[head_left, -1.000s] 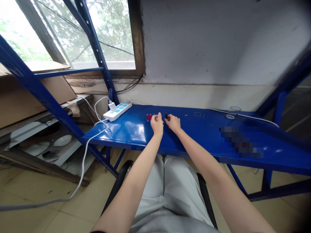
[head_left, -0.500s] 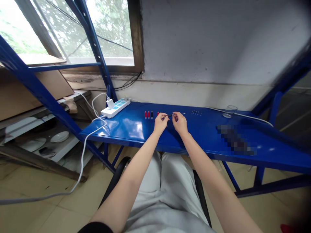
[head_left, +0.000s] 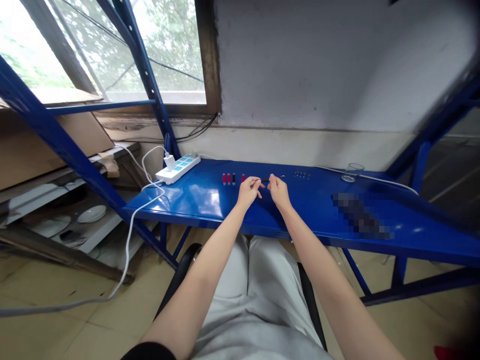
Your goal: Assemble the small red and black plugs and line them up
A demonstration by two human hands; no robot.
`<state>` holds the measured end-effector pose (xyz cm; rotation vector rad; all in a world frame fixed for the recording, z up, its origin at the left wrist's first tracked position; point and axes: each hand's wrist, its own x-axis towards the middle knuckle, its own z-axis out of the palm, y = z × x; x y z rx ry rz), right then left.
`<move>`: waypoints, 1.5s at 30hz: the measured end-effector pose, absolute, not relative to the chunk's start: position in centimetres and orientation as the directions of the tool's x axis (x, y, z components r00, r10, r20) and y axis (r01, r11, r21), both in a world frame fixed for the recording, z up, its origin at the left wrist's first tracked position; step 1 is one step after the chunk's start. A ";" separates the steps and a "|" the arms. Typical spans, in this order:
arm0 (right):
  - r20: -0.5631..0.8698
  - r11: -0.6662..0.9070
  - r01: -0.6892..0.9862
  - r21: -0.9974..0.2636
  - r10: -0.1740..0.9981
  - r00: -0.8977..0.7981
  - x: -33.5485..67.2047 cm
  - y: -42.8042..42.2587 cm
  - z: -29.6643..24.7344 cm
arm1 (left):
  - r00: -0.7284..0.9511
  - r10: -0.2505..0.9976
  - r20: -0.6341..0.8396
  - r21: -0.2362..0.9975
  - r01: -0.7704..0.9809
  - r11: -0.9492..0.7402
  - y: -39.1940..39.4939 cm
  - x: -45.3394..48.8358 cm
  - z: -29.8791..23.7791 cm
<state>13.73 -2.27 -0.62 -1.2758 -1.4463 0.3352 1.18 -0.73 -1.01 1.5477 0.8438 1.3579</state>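
Above the blue table, a thin dark rod-like piece [head_left: 264, 180] spans the gap between my two hands; its exact kind is too small to make out. My left hand [head_left: 249, 191] pinches its left end, fingers closed. At the other end, the fingertips of my right hand [head_left: 278, 190] are pressed together on it. Just beyond my left hand a small red cylinder [head_left: 243, 177] shows in part. Farther left stand two red cylinders [head_left: 226, 179] and a black cylinder [head_left: 234, 178] in a row. A tiny whitish piece [head_left: 283, 176] lies beyond my right hand.
Several tiny metallic pieces [head_left: 302, 175] lie at the back of the blue table [head_left: 195, 200]. A clear glass [head_left: 352, 172] stands to the right, near a white cable [head_left: 390, 184]. A pixelated dark object [head_left: 362, 217] lies at right. At left is a white power strip [head_left: 178, 169] with a plugged-in charger.
My right hand has turned slightly, its fingertips drawn closer together, and more of the dark piece shows between my hands. The view has shifted a little.
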 end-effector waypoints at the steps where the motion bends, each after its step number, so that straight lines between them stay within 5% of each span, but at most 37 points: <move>1: 0.527 0.375 0.497 -0.783 0.824 0.208 13.7 -2.3 -0.6 | 0.164 0.907 0.388 0.921 -0.037 -0.388 -0.9 1.2 -0.9; 10: 0.524 0.372 0.517 -0.771 0.831 0.185 13.0 -2.5 -0.5 | 0.113 0.919 0.377 0.921 0.056 -0.385 -1.0 1.3 -1.1; 23: 0.517 0.389 0.504 -0.771 0.844 0.139 12.5 -2.8 -0.4 | 0.053 0.983 0.173 0.978 -0.129 -0.165 -0.5 1.3 -1.1; 30: 0.514 0.391 0.539 -0.746 0.853 0.093 13.6 -2.1 -1.1 | 0.104 0.962 0.253 0.962 -0.133 -0.239 -0.7 1.1 -0.6; 45: 0.688 0.542 0.669 -0.509 0.723 -0.061 13.4 -3.0 -0.2 | -0.016 0.965 0.261 0.955 -0.140 -0.260 -1.0 1.2 -0.6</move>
